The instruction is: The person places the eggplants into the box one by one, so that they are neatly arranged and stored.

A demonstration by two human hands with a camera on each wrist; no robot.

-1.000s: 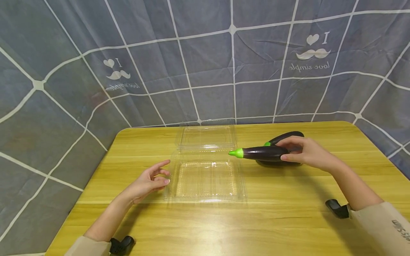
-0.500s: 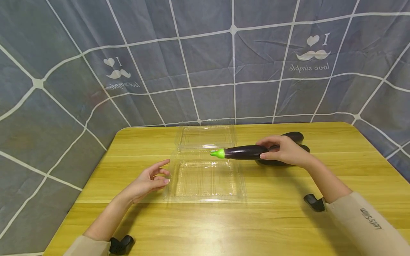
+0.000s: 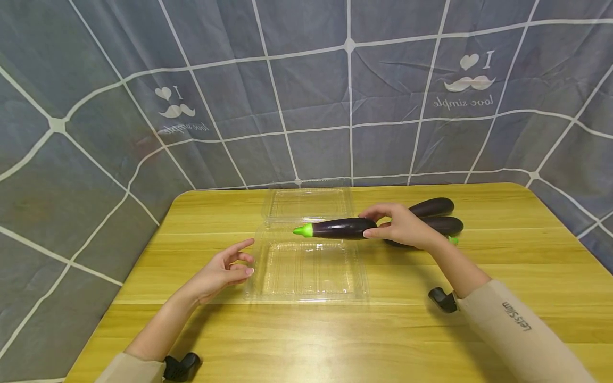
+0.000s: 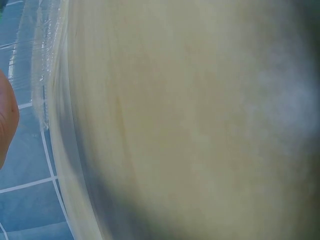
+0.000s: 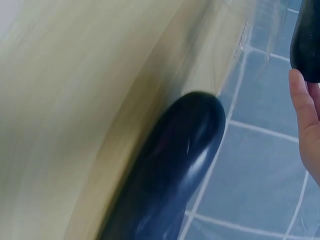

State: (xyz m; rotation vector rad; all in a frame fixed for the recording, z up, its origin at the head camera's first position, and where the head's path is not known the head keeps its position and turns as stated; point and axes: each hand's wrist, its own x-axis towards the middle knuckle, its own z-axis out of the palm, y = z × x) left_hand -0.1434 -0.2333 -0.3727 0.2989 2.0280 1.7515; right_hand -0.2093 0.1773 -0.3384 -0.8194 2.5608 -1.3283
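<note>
My right hand (image 3: 399, 226) pinches a dark purple eggplant (image 3: 342, 229) by its rounded end, thumb on the near side. Its green stem points left, over the back part of an open clear plastic clamshell box (image 3: 306, 298). In the right wrist view the end of the held eggplant (image 5: 306, 45) shows above the fingers. My left hand (image 3: 224, 271) stays at the box's left edge, fingers loosely bent and holding nothing; whether it touches the rim I cannot tell. Only a sliver of the left hand (image 4: 6, 120) shows in the left wrist view.
Behind the right hand more eggplants (image 3: 433, 207) lie together on the wooden table (image 3: 306, 340), partly hidden; a green stem (image 3: 453, 241) sticks out there. The box's lid (image 3: 308, 205) lies back toward the grey checked curtain (image 3: 316, 96).
My right hand has carried the eggplant leftward, from beside the other eggplants to over the box. More of the eggplants at the right now shows. The left hand has stayed put.
</note>
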